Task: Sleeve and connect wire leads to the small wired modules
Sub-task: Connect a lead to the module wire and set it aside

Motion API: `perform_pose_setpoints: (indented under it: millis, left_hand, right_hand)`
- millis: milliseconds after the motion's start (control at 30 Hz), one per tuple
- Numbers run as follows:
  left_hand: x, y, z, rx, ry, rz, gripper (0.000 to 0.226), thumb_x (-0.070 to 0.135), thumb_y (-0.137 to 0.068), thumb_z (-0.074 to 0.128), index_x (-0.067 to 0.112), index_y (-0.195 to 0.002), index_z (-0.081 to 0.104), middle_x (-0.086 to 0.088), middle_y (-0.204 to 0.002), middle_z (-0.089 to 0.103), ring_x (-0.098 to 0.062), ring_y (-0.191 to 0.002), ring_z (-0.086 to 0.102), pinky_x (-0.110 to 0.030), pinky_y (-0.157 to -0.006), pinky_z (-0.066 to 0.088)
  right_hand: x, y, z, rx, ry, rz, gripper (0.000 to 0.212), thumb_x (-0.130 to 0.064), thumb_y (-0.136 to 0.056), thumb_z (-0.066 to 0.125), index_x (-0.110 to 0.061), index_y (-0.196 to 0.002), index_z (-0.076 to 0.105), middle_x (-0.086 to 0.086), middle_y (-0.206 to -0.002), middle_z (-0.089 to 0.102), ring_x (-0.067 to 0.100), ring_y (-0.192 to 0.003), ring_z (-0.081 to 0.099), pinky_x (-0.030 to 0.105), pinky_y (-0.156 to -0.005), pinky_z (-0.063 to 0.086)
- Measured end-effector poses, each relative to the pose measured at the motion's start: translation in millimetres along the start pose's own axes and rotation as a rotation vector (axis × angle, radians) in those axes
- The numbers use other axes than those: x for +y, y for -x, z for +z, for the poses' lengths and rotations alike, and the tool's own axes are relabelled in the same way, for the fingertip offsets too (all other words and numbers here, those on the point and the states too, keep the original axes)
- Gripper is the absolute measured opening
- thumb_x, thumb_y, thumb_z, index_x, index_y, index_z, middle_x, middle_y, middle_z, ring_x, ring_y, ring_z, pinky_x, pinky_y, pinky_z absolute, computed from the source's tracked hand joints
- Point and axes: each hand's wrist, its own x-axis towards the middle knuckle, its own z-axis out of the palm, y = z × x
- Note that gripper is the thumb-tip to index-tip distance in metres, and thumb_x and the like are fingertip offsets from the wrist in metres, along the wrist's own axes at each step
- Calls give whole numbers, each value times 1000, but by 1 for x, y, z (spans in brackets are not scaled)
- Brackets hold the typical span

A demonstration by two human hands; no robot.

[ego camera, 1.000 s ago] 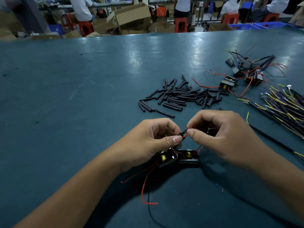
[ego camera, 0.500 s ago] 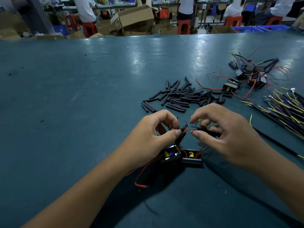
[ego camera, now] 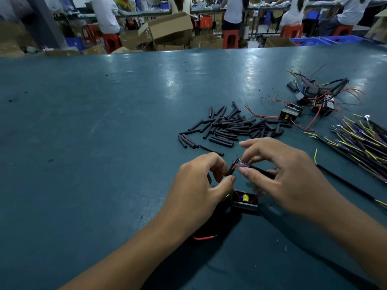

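- While both hands work just above it, the small black module (ego camera: 245, 203) with a yellow part inside lies on the bench (ego camera: 104, 143) near the near edge, right of the middle.
- Left hand (ego camera: 199, 185): its grip is clamped, thumb and curled fingers pinching a black sleeve (ego camera: 232, 169) with a red lead (ego camera: 235, 166) showing at its tip.
- Right hand (ego camera: 287, 176): its grip is closed on the black cable (ego camera: 259, 170), whose bared blue and yellow ends meet the red lead.
- A loose red wire end (ego camera: 204, 237) lies below the left wrist.
- Behind the hands lies a heap of black sleeve pieces (ego camera: 232, 127).
- Toward the right edge sit more wired modules (ego camera: 310, 101) and a bundle of yellow and purple wires (ego camera: 360, 139).
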Motion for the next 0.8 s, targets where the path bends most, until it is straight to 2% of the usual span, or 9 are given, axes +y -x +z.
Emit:
perform_pose_setpoints:
  millis: [133, 200, 267, 333, 400, 500, 600, 667, 800]
  left_hand:
    - [0, -2, -4, -55, 20, 55, 17, 22, -88, 75, 27, -79, 60, 22, -73, 56, -5, -57, 45, -13, -54, 33]
    - [2, -2, -7, -85, 3, 103, 16, 18, -88, 74, 24, -81, 61, 22, -73, 55, -4, -58, 46, -11, -56, 33]
    - [2, -4, -9, -108, -25, 134, 14, 17, -89, 74, 23, -84, 62, 22, -75, 54, -4, -61, 47, -10, -57, 34]
    - [0, -5, -9, -151, 44, 95, 13, 17, -91, 73, 23, -85, 62, 21, -77, 57, -6, -60, 48, -14, -56, 37]
    - [-1, -7, -10, -208, 224, 2, 13, 19, -92, 73, 24, -85, 63, 15, -81, 62, -12, -58, 50, -25, -56, 43]
    - [-4, -9, -11, -224, 277, -24, 11, 22, -91, 74, 26, -86, 65, 7, -86, 67, -12, -53, 48, -24, -51, 41]
    - [-6, -11, -11, -199, 227, 17, 8, 23, -90, 75, 27, -88, 68, 12, -82, 66, -8, -51, 41, -18, -49, 36]
    - [-7, -12, -12, -177, 217, 23, 9, 23, -90, 75, 28, -88, 68, 15, -80, 63, -6, -52, 38, -14, -49, 33]
    - [-8, -13, -14, -175, 261, 20, 13, 20, -90, 75, 30, -89, 67, 12, -85, 61, -10, -56, 38, -17, -51, 35]
  right_hand:
    - [-1, 1, -3, 6, 58, 33, 9, -33, -83, 72, -29, -90, 66, -18, -109, 59, 7, -89, 60, 8, -67, 38]
    - [0, 1, -4, 21, 76, 50, 10, -35, -83, 73, -31, -90, 67, -15, -100, 60, 8, -86, 58, 11, -67, 35]
    - [0, 0, -4, 18, 89, 53, 11, -35, -82, 73, -31, -91, 68, -13, -91, 61, 6, -84, 57, 8, -66, 36]
    - [1, -1, -5, 8, 80, 46, 13, -34, -82, 75, -29, -91, 67, -11, -80, 62, 6, -78, 58, 9, -66, 39]
    - [2, -1, -6, -10, 30, 59, 15, -35, -83, 74, -29, -93, 64, -8, -68, 63, 10, -66, 60, 18, -62, 44]
    - [4, -1, -8, -71, -27, 50, 16, -38, -87, 67, -36, -98, 55, -14, -73, 68, 12, -60, 62, 27, -59, 46]
    - [4, -1, -9, -128, -158, 28, 15, -39, -89, 62, -40, -101, 52, -15, -80, 71, 13, -61, 66, 34, -56, 53]
    - [4, -1, -10, -111, -190, 2, 17, -43, -89, 61, -39, -103, 52, -15, -82, 72, 15, -57, 64, 39, -55, 51]
    - [4, -1, -7, -113, -157, -57, 13, -36, -96, 60, -40, -107, 55, -10, -80, 69, 17, -57, 58, 37, -56, 48]
